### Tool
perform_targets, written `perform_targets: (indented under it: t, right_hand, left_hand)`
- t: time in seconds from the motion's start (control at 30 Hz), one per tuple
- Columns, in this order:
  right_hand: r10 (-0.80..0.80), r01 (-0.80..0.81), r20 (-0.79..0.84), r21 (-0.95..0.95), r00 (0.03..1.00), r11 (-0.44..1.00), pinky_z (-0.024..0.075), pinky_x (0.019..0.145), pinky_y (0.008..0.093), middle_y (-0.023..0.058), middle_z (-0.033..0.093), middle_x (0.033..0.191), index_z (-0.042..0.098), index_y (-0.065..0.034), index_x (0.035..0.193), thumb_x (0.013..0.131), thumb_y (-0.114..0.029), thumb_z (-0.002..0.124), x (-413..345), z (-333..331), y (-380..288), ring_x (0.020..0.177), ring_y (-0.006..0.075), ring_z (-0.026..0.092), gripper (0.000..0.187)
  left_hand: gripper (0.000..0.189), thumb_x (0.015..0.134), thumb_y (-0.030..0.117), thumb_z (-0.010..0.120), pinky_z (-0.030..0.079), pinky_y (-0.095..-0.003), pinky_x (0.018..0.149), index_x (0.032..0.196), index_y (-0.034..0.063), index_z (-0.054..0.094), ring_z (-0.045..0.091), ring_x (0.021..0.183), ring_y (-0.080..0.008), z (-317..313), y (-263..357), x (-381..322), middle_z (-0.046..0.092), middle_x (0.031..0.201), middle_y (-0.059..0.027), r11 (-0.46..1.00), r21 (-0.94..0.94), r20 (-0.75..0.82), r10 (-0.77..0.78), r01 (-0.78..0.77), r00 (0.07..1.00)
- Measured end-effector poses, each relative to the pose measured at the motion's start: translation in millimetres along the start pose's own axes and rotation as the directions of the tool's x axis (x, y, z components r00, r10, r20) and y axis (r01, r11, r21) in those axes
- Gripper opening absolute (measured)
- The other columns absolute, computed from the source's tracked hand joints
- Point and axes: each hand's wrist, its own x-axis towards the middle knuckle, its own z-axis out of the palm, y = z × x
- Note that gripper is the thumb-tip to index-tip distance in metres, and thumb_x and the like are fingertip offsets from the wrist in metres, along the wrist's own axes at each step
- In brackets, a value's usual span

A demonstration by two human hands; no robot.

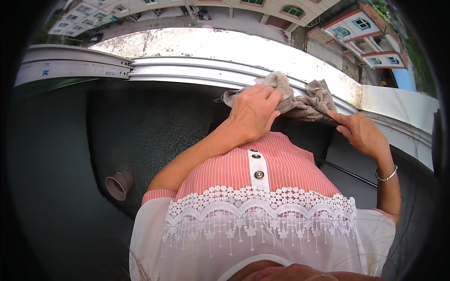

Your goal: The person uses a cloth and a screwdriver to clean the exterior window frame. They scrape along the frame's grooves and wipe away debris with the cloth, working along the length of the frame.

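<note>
A crumpled grey-beige cloth [306,107] lies bunched over the white metal window track [182,72], right of the middle. My left hand [256,110] grips the cloth's left part, fingers curled over it, and a loose thread hangs from the cloth's left end. In my right hand [362,131] is a thin dark rod-like tool [325,113], the index finger stretched along it. The tool's far end reaches into the folds of the cloth, so its tip is hidden.
Beyond the track runs a stained, pale outer ledge [211,44], with buildings far below. A white sliding frame [74,68] stands at the left of the track. A short pinkish pipe piece or ring [119,185] is at the lower left on the dark surface.
</note>
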Motion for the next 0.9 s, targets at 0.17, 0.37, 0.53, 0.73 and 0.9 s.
perform_targets:
  t: [0.17, 0.37, 0.53, 0.73, 0.9]
  right_hand:
    - [0.171, -0.163, -0.001, 0.304, 0.985, 0.939, 0.0493, 0.076, 0.0449, 0.0283, 0.063, 0.088, 0.06, -0.0084, 0.137, 0.094, -0.009, 0.062, -22.4, 0.0, 2.2, 0.079, 0.0447, 0.06, 0.042]
    - [0.379, -0.356, -0.076, 0.215, 0.922, 0.91, 0.0491, 0.072, 0.0406, 0.0296, 0.058, 0.081, 0.059, -0.0079, 0.139, 0.094, -0.007, 0.062, -55.0, 4.8, 20.2, 0.068, 0.0388, 0.055, 0.045]
    - [0.348, -0.349, -0.056, -0.004, 0.936, 0.937, 0.0527, 0.08, 0.0479, 0.0221, 0.07, 0.095, 0.065, -0.006, 0.13, 0.091, -0.011, 0.066, -34.1, 27.4, 25.4, 0.089, 0.0428, 0.065, 0.039]
    - [0.208, -0.222, 0.093, 0.177, 0.974, 0.959, 0.0518, 0.082, 0.0485, 0.0251, 0.069, 0.101, 0.059, -0.0068, 0.137, 0.092, -0.009, 0.065, -19.3, 20.9, 43.4, 0.091, 0.0446, 0.064, 0.046]
    - [-0.085, 0.069, 0.036, 0.332, 0.996, 0.941, 0.0486, 0.073, 0.0453, 0.028, 0.064, 0.086, 0.052, -0.0079, 0.145, 0.093, -0.009, 0.062, 17.0, 40.5, 48.0, 0.071, 0.0429, 0.058, 0.053]
  left_hand:
    - [0.048, 0.079, 0.019, 0.079, 0.052, -0.0427, 0.088, 0.118, 0.0058, 0.055, 0.063, 0.108, -0.0356, 26.4, -7.4, 11.9, 0.065, 0.112, -0.0157, 0.981, -0.173, 0.141, 0.108, -0.083, 0.984]
    - [0.055, 0.078, 0.02, 0.08, 0.051, -0.0446, 0.086, 0.12, 0.0053, 0.049, 0.062, 0.103, -0.0379, 46.7, 8.0, 35.6, 0.063, 0.107, -0.0174, 0.96, -0.214, 0.23, 0.23, -0.181, 0.946]
    - [0.056, 0.079, 0.019, 0.079, 0.051, -0.0445, 0.087, 0.124, 0.0061, 0.048, 0.062, 0.105, -0.0376, 52.9, 7.3, 42.2, 0.064, 0.111, -0.0183, 0.958, -0.223, 0.262, 0.239, -0.183, 0.935]
    - [0.056, 0.081, 0.019, 0.078, 0.052, -0.0438, 0.085, 0.127, 0.0076, 0.047, 0.065, 0.103, -0.0349, 55.5, 3.1, 44.6, 0.067, 0.11, -0.016, 0.971, -0.225, 0.323, 0.151, -0.079, 0.934]
    - [0.061, 0.08, 0.02, 0.081, 0.055, -0.0416, 0.085, 0.13, 0.0067, 0.049, 0.069, 0.1, -0.0336, 57.8, -0.6, 45.8, 0.071, 0.108, -0.0154, 0.961, -0.275, 0.267, 0.11, -0.033, 0.957]
